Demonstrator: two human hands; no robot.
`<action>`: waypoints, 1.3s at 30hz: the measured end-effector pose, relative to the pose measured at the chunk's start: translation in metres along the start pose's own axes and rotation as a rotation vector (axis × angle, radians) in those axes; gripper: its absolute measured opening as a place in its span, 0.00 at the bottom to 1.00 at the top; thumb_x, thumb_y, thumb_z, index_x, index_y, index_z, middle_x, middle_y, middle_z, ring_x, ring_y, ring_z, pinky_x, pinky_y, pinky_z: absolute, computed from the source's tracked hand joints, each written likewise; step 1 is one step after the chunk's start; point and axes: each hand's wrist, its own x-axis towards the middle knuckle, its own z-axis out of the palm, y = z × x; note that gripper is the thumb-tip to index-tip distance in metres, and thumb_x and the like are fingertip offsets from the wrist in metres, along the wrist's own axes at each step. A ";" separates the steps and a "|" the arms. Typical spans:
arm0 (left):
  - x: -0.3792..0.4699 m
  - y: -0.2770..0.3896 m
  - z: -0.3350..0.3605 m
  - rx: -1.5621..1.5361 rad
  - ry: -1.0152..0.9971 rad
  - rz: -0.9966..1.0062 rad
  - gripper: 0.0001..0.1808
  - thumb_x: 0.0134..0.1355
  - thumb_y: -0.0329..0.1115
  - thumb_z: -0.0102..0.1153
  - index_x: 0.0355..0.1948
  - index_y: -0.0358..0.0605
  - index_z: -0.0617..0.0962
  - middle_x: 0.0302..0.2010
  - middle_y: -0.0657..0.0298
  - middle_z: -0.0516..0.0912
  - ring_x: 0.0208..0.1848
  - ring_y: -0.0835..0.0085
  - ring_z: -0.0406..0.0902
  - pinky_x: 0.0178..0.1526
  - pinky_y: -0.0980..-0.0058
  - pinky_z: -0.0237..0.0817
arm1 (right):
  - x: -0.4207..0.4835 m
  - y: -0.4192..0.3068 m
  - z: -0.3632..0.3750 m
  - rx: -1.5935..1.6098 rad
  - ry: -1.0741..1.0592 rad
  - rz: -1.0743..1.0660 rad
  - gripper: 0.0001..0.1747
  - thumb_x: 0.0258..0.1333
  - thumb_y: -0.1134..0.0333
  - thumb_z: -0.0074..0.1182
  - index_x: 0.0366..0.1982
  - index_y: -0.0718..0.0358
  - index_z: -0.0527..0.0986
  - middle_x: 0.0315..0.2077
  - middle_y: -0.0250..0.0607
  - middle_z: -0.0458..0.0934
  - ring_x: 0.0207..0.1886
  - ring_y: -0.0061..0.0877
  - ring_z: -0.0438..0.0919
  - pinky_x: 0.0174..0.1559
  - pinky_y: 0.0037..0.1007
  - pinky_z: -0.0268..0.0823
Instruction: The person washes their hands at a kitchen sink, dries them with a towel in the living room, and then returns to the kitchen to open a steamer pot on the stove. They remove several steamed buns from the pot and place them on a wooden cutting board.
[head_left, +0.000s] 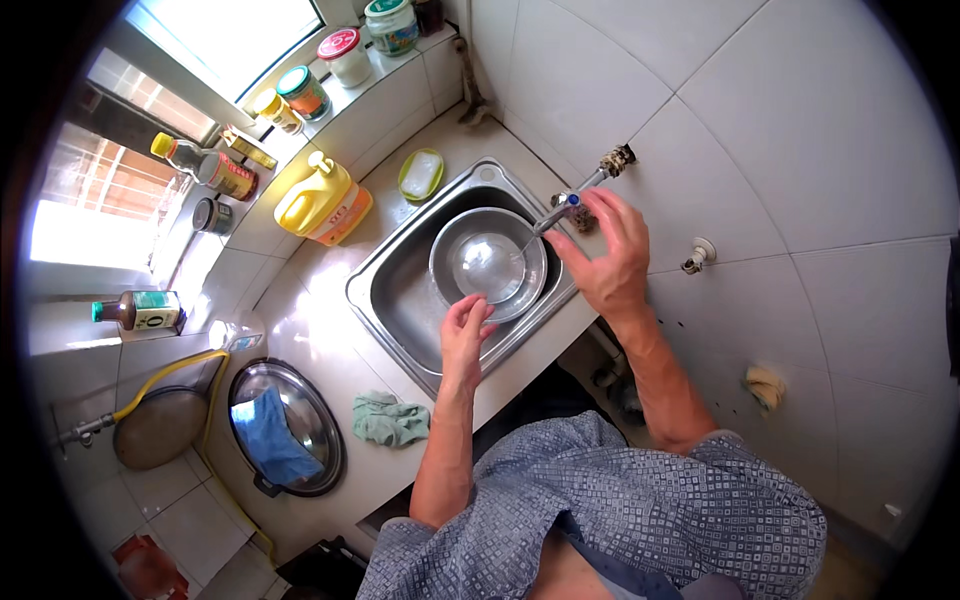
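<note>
A round metal basin (489, 225) sits inside the stainless steel sink (405, 315). Clear water lies in its bottom, and a thin stream appears to fall from the tap spout (551, 219). My right hand (611, 259) is beside the tap, thumb and fingers spread; the fingertips are close to the blue-marked handle (574, 199), and whether they touch it is unclear. Over the basin's near rim is my left hand (463, 337), its fingers bent and close together. I cannot tell whether it grips the rim.
A yellow pump jug (324, 202) and a soap dish (421, 174) stand behind the sink. Left of it lie a green cloth (390, 418) and a pot lid (330, 450) with a blue cloth (274, 439). Jars and bottles line the windowsill (360, 94). The tiled wall (739, 165) bounds the right.
</note>
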 end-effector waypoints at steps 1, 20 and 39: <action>-0.001 0.005 0.007 -0.002 -0.015 0.012 0.21 0.72 0.41 0.64 0.59 0.40 0.78 0.59 0.61 0.81 0.59 0.68 0.80 0.53 0.68 0.75 | 0.005 0.001 0.003 -0.026 -0.046 -0.013 0.24 0.46 0.61 0.77 0.44 0.61 0.82 0.45 0.32 0.82 0.47 0.33 0.79 0.49 0.38 0.69; -0.038 0.014 -0.025 -0.096 -0.011 0.006 0.19 0.73 0.40 0.61 0.57 0.40 0.77 0.59 0.57 0.83 0.58 0.66 0.81 0.55 0.65 0.74 | -0.006 0.011 0.008 0.056 -0.010 0.109 0.25 0.49 0.57 0.77 0.43 0.65 0.81 0.48 0.45 0.83 0.51 0.40 0.81 0.54 0.40 0.73; -0.062 -0.009 -0.073 -0.074 0.012 -0.094 0.19 0.73 0.40 0.62 0.58 0.42 0.77 0.60 0.57 0.83 0.58 0.65 0.82 0.55 0.66 0.75 | -0.127 -0.011 -0.021 0.189 -0.376 0.449 0.22 0.55 0.59 0.72 0.45 0.67 0.81 0.38 0.46 0.84 0.40 0.37 0.82 0.46 0.36 0.74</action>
